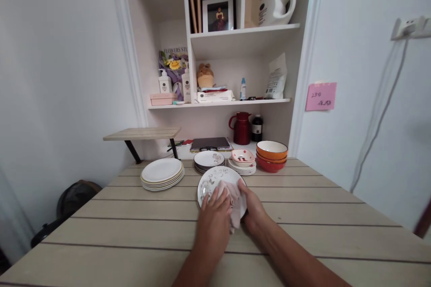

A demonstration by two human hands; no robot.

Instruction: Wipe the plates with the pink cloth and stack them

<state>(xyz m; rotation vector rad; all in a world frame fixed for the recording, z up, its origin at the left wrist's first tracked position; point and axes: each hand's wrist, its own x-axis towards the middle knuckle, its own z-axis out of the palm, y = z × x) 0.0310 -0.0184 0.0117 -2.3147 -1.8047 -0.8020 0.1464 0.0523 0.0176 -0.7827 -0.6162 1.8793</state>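
Note:
A white plate (206, 181) with a floral print and dark rim is held tilted toward me above the wooden table. My right hand (255, 210) grips it by the right edge, thumb on the face and the other fingers hidden behind. Against the plate's face, my left hand (215, 215) presses a crumpled pale pink cloth (237, 208), its fingers bent over the fabric. Just behind stands a stack of similar dark-rimmed plates (207, 158).
White plates (162, 171) are stacked at the left. Small plates (243, 170) carrying a pink patterned dish (243, 156), and stacked orange and red bowls (271, 156), stand at the back right. Behind are a low wooden riser (143, 133), a red jug (241, 128) and a shelf unit (218, 104).

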